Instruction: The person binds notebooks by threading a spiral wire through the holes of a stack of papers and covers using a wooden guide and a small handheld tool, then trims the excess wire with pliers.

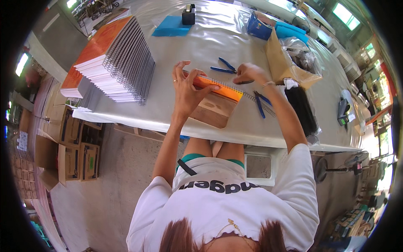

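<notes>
Brown cardboard cartons (71, 149) with dark printed panels stand stacked on the floor under the desk's left end. On the desk at far right, an open tan carton (280, 63) holds clear plastic bags (299, 53). A dark blue packet (258, 27) lies beside it, near turquoise packs (289, 30).

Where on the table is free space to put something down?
Bare table lies between the notebook stack, the blue sheet and the left hand. It is crowded by the right hand: pliers, black coils, cardboard box.
</notes>
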Demonstrator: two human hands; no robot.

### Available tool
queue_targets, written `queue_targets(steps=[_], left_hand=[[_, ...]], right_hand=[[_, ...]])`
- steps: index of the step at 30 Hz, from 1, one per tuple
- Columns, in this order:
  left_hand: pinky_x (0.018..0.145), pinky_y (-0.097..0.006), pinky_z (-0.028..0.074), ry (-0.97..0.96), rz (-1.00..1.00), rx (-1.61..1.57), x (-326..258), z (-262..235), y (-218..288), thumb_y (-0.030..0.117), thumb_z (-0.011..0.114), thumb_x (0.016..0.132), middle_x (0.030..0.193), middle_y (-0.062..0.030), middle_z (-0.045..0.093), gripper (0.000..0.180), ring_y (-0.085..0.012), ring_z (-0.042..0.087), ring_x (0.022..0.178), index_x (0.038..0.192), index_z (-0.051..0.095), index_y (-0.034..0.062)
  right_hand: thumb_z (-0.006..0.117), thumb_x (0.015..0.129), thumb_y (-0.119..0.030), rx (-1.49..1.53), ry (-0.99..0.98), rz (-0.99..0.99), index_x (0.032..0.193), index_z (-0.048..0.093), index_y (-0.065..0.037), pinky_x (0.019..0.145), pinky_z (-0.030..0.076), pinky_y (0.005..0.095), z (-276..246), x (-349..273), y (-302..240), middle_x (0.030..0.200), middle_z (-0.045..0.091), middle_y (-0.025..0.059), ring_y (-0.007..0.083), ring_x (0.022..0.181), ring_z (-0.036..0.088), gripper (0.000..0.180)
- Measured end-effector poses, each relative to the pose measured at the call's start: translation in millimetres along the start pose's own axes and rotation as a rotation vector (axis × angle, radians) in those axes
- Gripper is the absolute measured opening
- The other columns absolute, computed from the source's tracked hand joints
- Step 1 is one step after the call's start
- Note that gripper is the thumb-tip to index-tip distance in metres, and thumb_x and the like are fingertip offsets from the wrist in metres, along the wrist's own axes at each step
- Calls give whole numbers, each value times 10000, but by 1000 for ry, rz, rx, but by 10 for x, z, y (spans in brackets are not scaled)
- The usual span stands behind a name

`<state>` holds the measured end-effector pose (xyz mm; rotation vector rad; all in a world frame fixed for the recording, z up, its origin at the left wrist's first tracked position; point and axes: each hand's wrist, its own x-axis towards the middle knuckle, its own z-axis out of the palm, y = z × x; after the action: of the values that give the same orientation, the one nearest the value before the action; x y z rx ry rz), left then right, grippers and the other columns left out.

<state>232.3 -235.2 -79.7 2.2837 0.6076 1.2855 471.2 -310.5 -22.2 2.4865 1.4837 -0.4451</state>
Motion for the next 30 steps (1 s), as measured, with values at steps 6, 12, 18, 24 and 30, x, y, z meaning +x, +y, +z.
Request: queue_targets(steps=[6,12,18,24,30], left_hand=[[1016,-474,422,-23,-21,-8,10,-26,-29,367,944,622,1366,-189,408,530,-380,392,1290,1008,704,95],[1002,-459,438,69,-60,-121,-54,-59,-128,300,927,674,1313,-155,461,594,-333,425,1256,1151,640,92],[946,-396,477,-10,-135,-325,-47,-73,-277,266,904,726,1183,-132,565,589,-281,555,1105,1185,610,42],[921,-367,485,-10,-182,-356,-71,-104,-279,243,893,747,1181,-117,573,571,-251,581,1054,1198,603,47],[922,-338,475,-78,-205,-478,-52,-81,-338,196,854,803,1189,-96,560,555,-211,572,1040,1256,567,51]], right_hand=[[759,766,-614,849,-205,-688,1154,732,-102,808,589,371,-16,137,85,1062,736,104,274,942,726,643],[702,890,-517,366,-8,-44,1178,708,-84,796,576,310,-209,96,48,1133,709,101,175,945,690,520],[707,864,-537,541,-275,-609,1139,718,-64,717,578,295,-196,105,-156,1041,724,80,147,844,681,548],[714,890,-446,510,-111,-329,1204,691,-96,766,553,307,-172,66,-129,1124,706,41,176,879,674,471],[645,930,-451,247,-294,-602,1202,689,-112,714,575,293,-161,251,-300,1013,706,90,150,816,700,437]])
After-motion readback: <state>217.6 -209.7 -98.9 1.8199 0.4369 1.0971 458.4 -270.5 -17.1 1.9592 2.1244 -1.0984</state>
